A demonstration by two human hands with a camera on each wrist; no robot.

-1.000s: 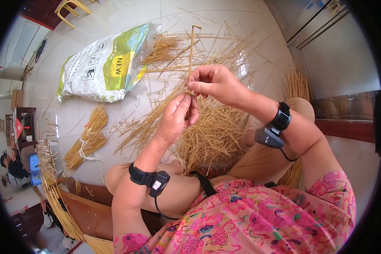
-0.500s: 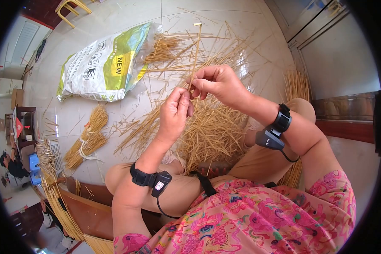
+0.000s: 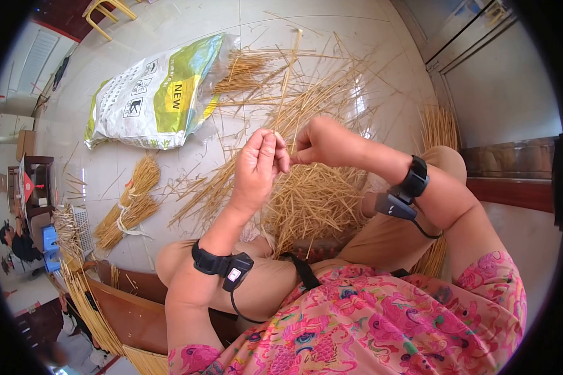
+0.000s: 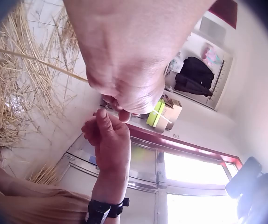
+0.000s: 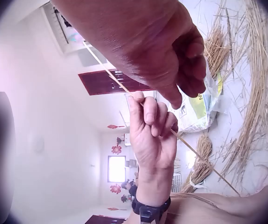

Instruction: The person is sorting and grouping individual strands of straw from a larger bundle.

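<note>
My left hand point(image 3: 256, 162) pinches a long thin straw stalk point(image 5: 201, 161) between thumb and curled fingers. In the head view the stalk rises from the fingertips, and its pale far end point(image 3: 299, 34) stands over the floor. On the right wrist view the stalk sticks out on both sides of the left fist. Close beside it, my right hand point(image 3: 331, 142) has its thumb toward the left fingers. Its fingers are loosely bent, and no stalk shows between them in the right wrist view point(image 5: 190, 70). Below both hands lies a heap of loose straw point(image 3: 313, 206).
A white and green bag point(image 3: 150, 94) lies on the tiled floor, with a straw bundle point(image 3: 241, 72) at its mouth. Tied straw bundles point(image 3: 128, 203) lie to the left. More stalks point(image 3: 439, 128) stand by the metal door point(image 3: 500, 81). A person sits far left.
The right hand has let go of the stalk's upper part, turned, and come down to the right of the left hand. The stalk's far end has shifted right; the left hand keeps its pinch.
</note>
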